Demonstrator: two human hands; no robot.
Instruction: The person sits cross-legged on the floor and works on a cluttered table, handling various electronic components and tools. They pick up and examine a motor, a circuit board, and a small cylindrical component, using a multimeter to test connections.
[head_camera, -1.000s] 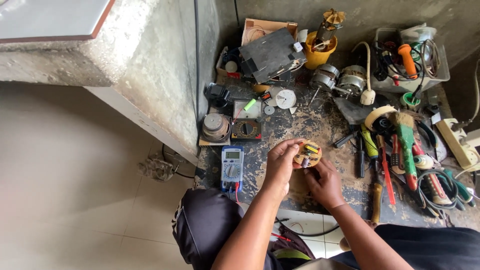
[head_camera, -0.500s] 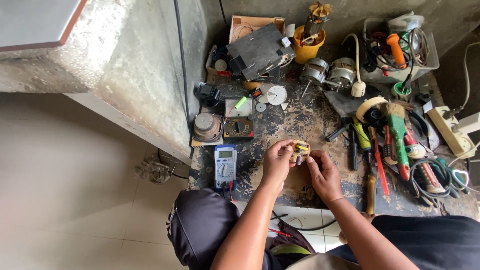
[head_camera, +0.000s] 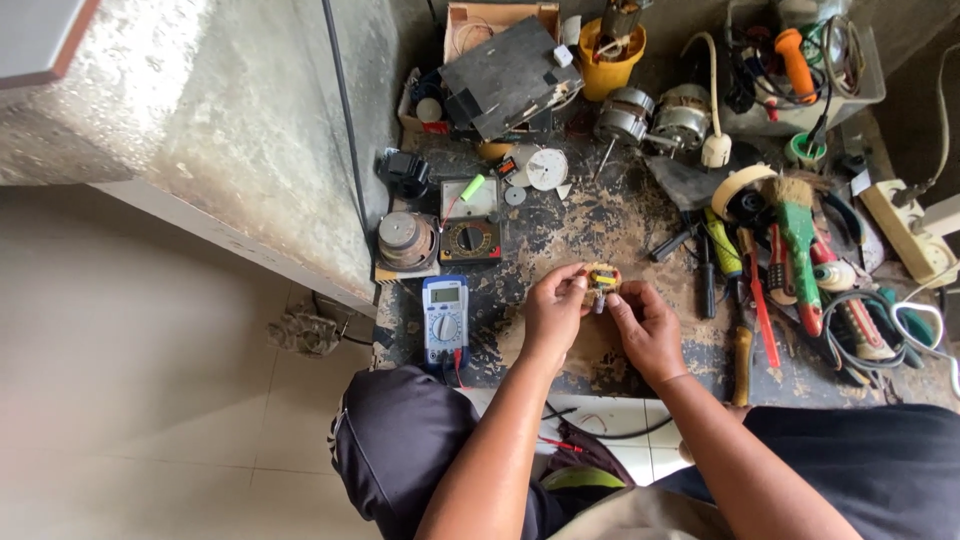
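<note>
Both my hands meet over the middle of a stained dark workbench (head_camera: 590, 225). My left hand (head_camera: 553, 312) and my right hand (head_camera: 647, 328) pinch a small yellowish motor part (head_camera: 601, 280) with copper windings between their fingertips, held just above the bench. A blue digital multimeter (head_camera: 445, 317) lies to the left of my left hand, near the bench's front edge. An older analogue meter (head_camera: 470, 222) sits behind it.
Screwdrivers, pliers and a green-handled brush (head_camera: 797, 235) crowd the bench's right side. Two small electric motors (head_camera: 655, 115), a yellow cup (head_camera: 610, 50) and a dark flat box (head_camera: 508, 75) stand at the back. A rough concrete wall (head_camera: 230, 130) rises on the left.
The view shifted slightly up and right across the bench. My hands stayed together on the small part, turning it a little between the fingertips.
</note>
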